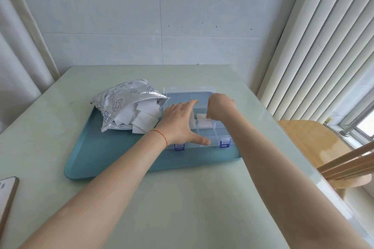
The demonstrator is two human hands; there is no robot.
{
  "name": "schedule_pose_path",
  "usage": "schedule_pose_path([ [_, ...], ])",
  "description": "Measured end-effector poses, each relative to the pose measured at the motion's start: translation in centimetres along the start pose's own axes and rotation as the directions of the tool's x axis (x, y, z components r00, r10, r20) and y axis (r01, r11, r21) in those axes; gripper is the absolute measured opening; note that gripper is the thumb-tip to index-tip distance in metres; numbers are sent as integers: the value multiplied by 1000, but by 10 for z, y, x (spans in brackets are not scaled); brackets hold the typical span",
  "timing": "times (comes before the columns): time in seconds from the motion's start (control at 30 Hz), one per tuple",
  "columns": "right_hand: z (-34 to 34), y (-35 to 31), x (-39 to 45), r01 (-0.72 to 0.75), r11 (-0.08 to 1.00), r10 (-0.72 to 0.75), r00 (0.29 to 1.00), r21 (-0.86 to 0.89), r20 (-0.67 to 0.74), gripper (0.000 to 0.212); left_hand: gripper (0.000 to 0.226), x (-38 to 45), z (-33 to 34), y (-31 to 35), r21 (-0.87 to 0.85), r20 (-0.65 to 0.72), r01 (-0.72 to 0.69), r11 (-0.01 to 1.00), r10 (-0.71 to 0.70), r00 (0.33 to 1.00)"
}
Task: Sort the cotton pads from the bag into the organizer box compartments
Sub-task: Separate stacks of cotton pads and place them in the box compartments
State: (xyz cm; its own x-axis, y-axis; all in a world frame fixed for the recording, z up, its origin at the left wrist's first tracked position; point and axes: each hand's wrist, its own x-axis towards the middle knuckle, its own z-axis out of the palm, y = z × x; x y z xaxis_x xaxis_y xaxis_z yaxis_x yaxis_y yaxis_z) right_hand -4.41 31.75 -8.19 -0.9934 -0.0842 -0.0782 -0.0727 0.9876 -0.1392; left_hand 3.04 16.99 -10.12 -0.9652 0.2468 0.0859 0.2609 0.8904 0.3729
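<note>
left hand (179,122) flat, fingers spread on organizer box (204,127) | right hand (219,108) curled over box, pad grip unclear | cotton pads (144,116) spill from bag (123,99) just left of left hand | pads (202,121) in compartment between hands

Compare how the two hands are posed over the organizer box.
The left hand lies spread, fingers straight and thumb out, on the organizer box; the right hand is bunched, fingers curled downward. The left covers the box's left side; the right is over its middle, above a white cotton pad. Both reach over the teal tray.
</note>
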Motion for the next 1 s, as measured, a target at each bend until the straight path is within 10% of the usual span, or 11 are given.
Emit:
schedule_pose_path([
  [0.17, -11, -11, -11, -2, 999, -2, 995, -39, -104, 10, 95, -13, -4, -1, -163, -115, -12, 987, -7, 993],
  [0.33, -11, -69, -34, 268, 929, -214, 952, 255, -221, 12, 14, -45, -16, -38, -238, -518, 138, 961, -246, 819],
  [0.5, 16, -128, -46, 282, 953, -270, 956, 112, -114, 17, 26, -76, -30, -74, -118, -420, 502, 857, -501, 757],
  [0.73, 31, -154, -48, 72, 996, -76, 993, -42, -86, 75, 37, -89, -28, -84, -130, -291, 549, 826, -561, 775],
  [1.0, 30, -152, -47, 102, 985, -87, 990, 136, -110, 29, 28, -85, -25, -90, -187, -245, 574, 797, -604, 758],
])
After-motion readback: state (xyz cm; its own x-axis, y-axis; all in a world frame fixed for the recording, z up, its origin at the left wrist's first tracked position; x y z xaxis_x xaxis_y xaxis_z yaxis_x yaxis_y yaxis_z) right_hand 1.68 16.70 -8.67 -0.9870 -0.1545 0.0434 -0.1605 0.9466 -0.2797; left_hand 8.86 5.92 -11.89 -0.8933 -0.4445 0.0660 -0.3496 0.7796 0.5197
